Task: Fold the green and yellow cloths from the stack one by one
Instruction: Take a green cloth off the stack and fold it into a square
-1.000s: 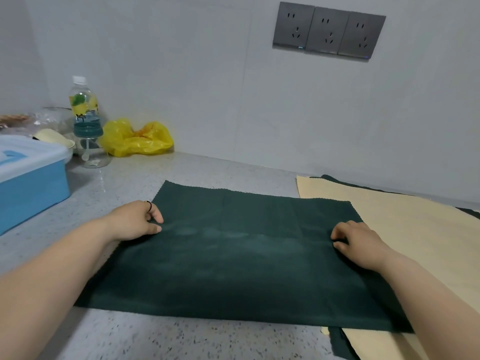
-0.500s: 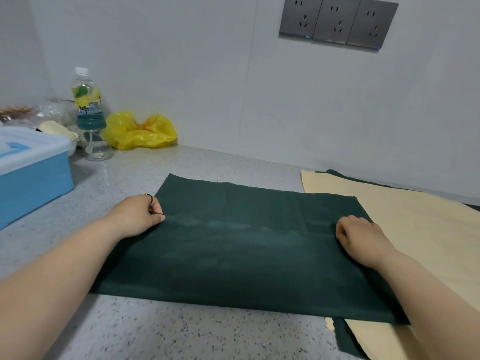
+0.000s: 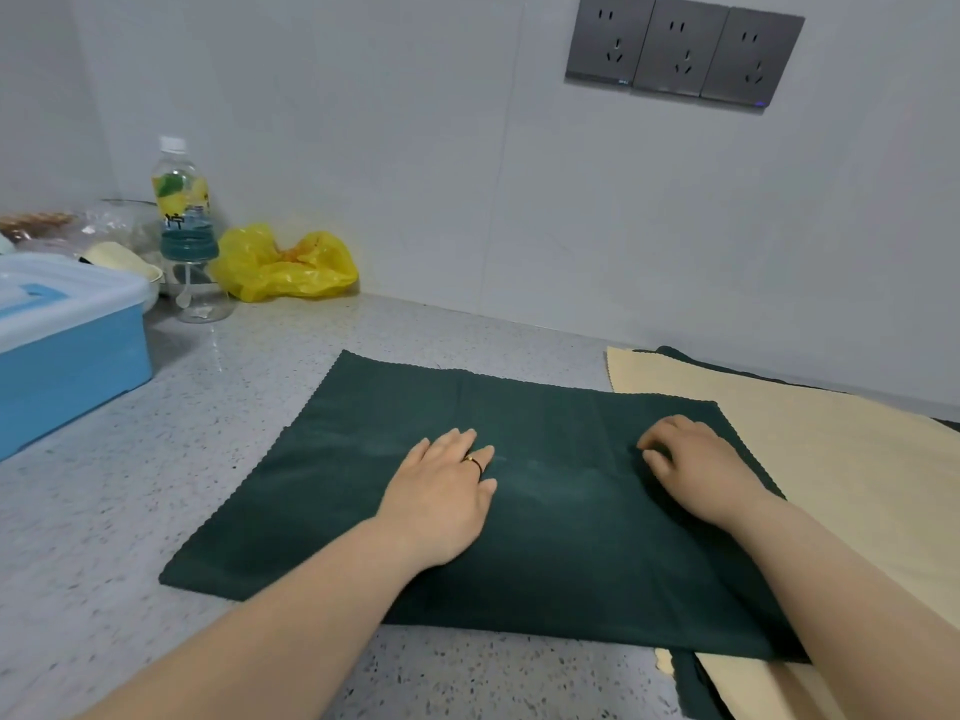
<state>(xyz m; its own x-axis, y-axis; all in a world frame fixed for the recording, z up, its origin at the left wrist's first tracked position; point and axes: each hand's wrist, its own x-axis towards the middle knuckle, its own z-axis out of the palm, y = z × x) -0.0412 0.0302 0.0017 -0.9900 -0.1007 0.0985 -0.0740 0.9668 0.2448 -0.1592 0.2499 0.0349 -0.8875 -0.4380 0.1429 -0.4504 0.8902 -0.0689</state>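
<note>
Two hands were down on the green cloth [image 3: 322,485], and it lay spread flat on the speckled counter [image 3: 156,485]. Its long axis ran left to right, with the far edge slanting a little toward the right. Its right end lapped over the yellow cloth [image 3: 857,485] of the stack at the right, and a darker green layer [image 3: 696,683] peeked out from beneath that yellow sheet.

The left hand [image 3: 441,491] sat palm down near the middle of the cloth. Its fingers [image 3: 457,439] were straight and close together, pointing toward the far wall and pressing the fabric, with a ring [image 3: 474,461] on one of them. It gripped nothing.

The right hand [image 3: 701,470] rested on the right part of the cloth, just inside its zigzag edge. The knuckles were up and the fingers were curled so the tips met the fabric. Whether they pinched a bit of cloth or merely pressed it, I could not tell.

Far left stood a blue box [image 3: 67,356], a bottle [image 3: 182,210] and a yellow bag [image 3: 285,265].
</note>
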